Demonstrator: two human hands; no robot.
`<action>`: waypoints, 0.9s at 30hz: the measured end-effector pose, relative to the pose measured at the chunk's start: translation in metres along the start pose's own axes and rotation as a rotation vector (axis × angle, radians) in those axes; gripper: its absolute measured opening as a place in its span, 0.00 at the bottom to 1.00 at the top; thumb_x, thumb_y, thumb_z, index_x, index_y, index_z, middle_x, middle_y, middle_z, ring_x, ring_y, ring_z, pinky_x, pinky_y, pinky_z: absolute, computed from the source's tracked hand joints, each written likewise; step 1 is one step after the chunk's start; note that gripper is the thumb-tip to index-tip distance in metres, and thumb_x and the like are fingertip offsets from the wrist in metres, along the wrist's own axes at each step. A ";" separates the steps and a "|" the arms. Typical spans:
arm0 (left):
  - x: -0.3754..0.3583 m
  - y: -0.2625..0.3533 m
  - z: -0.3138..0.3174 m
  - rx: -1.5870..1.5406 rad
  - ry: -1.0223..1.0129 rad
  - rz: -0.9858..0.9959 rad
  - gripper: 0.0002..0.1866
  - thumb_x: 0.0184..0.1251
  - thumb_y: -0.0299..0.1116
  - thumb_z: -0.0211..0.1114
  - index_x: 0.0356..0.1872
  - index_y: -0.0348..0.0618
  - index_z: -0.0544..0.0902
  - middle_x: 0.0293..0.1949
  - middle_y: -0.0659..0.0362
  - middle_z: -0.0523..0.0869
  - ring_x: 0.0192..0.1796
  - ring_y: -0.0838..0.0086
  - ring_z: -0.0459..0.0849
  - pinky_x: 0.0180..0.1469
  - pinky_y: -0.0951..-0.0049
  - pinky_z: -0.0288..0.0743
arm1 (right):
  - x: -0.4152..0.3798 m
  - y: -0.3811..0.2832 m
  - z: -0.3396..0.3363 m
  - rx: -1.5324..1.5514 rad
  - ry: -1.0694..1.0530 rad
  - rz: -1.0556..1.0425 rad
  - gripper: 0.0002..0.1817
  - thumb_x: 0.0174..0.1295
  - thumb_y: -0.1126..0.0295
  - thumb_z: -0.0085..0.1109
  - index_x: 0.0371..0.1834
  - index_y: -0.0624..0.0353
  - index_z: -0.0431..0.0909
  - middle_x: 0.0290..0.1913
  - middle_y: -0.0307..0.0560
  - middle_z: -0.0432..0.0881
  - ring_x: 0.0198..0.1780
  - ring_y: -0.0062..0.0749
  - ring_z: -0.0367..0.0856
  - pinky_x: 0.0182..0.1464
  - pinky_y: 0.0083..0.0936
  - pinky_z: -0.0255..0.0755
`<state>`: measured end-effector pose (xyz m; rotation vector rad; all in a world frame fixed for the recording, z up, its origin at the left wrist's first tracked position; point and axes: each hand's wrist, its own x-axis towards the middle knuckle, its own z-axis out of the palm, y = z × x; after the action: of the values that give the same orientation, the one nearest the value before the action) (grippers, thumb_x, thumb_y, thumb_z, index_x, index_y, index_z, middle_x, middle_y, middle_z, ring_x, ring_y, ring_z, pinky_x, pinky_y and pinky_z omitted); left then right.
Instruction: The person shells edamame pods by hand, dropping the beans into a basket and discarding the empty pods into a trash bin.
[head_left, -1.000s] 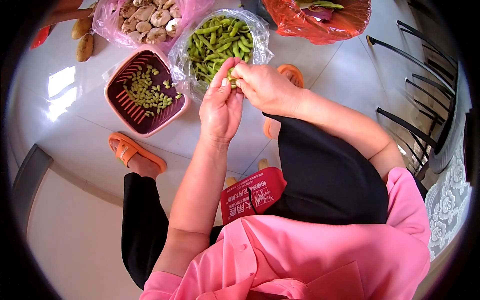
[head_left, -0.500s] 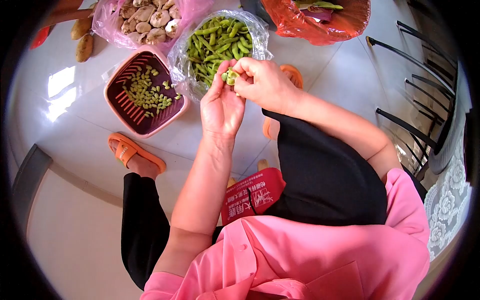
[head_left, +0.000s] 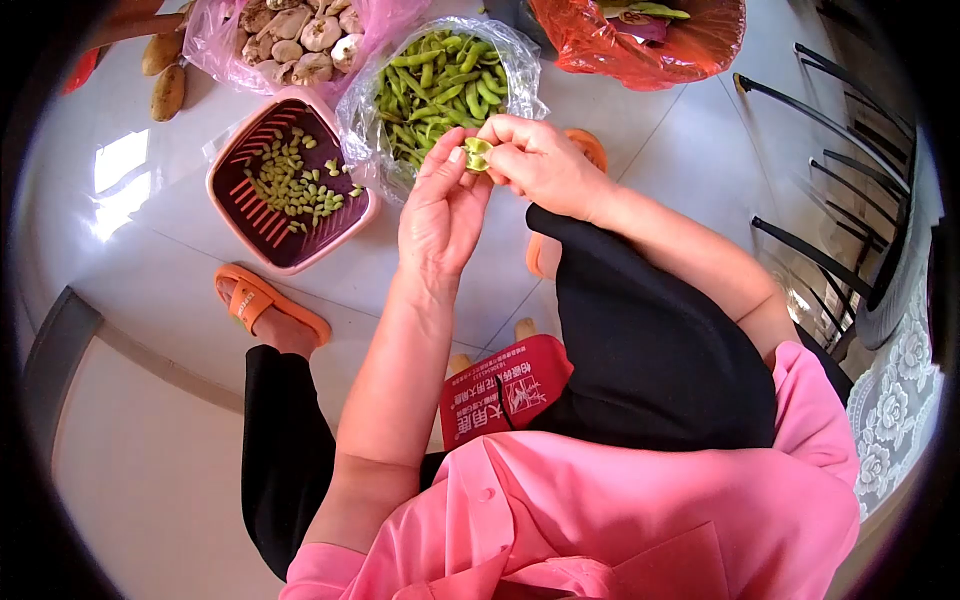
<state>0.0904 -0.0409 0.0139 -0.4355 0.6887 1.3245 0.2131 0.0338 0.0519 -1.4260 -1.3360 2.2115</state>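
Note:
My left hand [head_left: 440,215], palm turned up, pinches one side of a split green soybean pod [head_left: 477,153] between thumb and fingers. My right hand [head_left: 545,165] grips the pod's other side with its fingers curled in. Just beyond both hands is a clear plastic bag [head_left: 527,80] full of unshelled soybean pods [head_left: 435,85]. To the left stands a pink basket [head_left: 222,205] with a dark inside, where shelled green beans [head_left: 300,185] lie scattered. Whether a bean is still inside the held pod is hard to make out.
A pink bag [head_left: 215,45] of garlic bulbs [head_left: 320,35] stands behind the basket, with potatoes [head_left: 168,92] farther left. A red plastic bag [head_left: 640,65] is at the back right. Dark chair legs [head_left: 820,130] line the right side.
The pod has been spread wider and now shows its pale inner side. Both hands have shifted slightly; my right hand has moved a little to the right.

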 end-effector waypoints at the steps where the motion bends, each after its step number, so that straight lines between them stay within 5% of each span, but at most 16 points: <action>1: -0.001 0.002 -0.001 0.046 0.015 -0.027 0.15 0.65 0.23 0.55 0.53 0.35 0.71 0.52 0.52 0.75 0.56 0.68 0.72 0.62 0.68 0.65 | 0.004 0.008 -0.006 -0.090 -0.006 -0.081 0.05 0.59 0.73 0.44 0.31 0.60 0.71 0.23 0.31 0.69 0.22 0.12 0.63 0.24 0.14 0.58; 7: -0.009 0.007 0.020 0.541 0.191 0.012 0.10 0.61 0.21 0.59 0.44 0.34 0.78 0.39 0.58 0.81 0.37 0.76 0.79 0.46 0.78 0.75 | -0.005 0.011 -0.022 -0.238 -0.008 -0.092 0.05 0.56 0.75 0.44 0.27 0.60 0.71 0.20 0.29 0.64 0.23 0.11 0.58 0.24 0.16 0.54; 11: -0.010 0.001 0.018 0.969 0.189 0.101 0.10 0.60 0.20 0.57 0.43 0.34 0.78 0.39 0.58 0.81 0.40 0.78 0.80 0.46 0.78 0.76 | -0.009 0.012 -0.016 -0.326 -0.036 -0.142 0.06 0.57 0.73 0.42 0.27 0.60 0.71 0.21 0.29 0.64 0.23 0.12 0.58 0.25 0.17 0.54; 17: -0.008 0.003 0.003 0.347 0.070 0.017 0.09 0.63 0.22 0.58 0.43 0.35 0.77 0.42 0.56 0.81 0.43 0.75 0.80 0.49 0.75 0.76 | -0.005 0.012 -0.020 -0.072 -0.016 -0.086 0.07 0.59 0.71 0.43 0.28 0.62 0.70 0.22 0.32 0.66 0.25 0.15 0.61 0.27 0.17 0.57; 21: -0.008 0.006 0.008 0.457 0.096 0.080 0.08 0.63 0.22 0.58 0.43 0.35 0.77 0.42 0.56 0.81 0.43 0.74 0.80 0.49 0.75 0.76 | -0.004 0.016 -0.026 -0.287 -0.088 -0.192 0.08 0.61 0.69 0.47 0.29 0.62 0.71 0.22 0.35 0.69 0.26 0.17 0.65 0.28 0.20 0.61; 23: -0.009 0.007 0.013 0.571 0.117 0.147 0.07 0.63 0.22 0.59 0.42 0.35 0.78 0.41 0.56 0.82 0.42 0.74 0.80 0.49 0.76 0.76 | -0.004 0.011 -0.021 -0.532 -0.013 -0.218 0.13 0.60 0.62 0.52 0.31 0.63 0.74 0.24 0.51 0.78 0.28 0.40 0.78 0.31 0.33 0.69; 27: -0.009 0.006 0.012 0.671 0.140 0.199 0.07 0.63 0.24 0.60 0.41 0.34 0.79 0.39 0.57 0.82 0.40 0.75 0.81 0.47 0.77 0.76 | -0.006 0.002 -0.020 -0.497 -0.050 -0.189 0.15 0.60 0.59 0.52 0.29 0.62 0.74 0.25 0.52 0.78 0.28 0.43 0.79 0.32 0.35 0.70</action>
<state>0.0858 -0.0385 0.0291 0.0891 1.2604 1.1653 0.2331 0.0406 0.0513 -1.3140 -2.0483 1.8836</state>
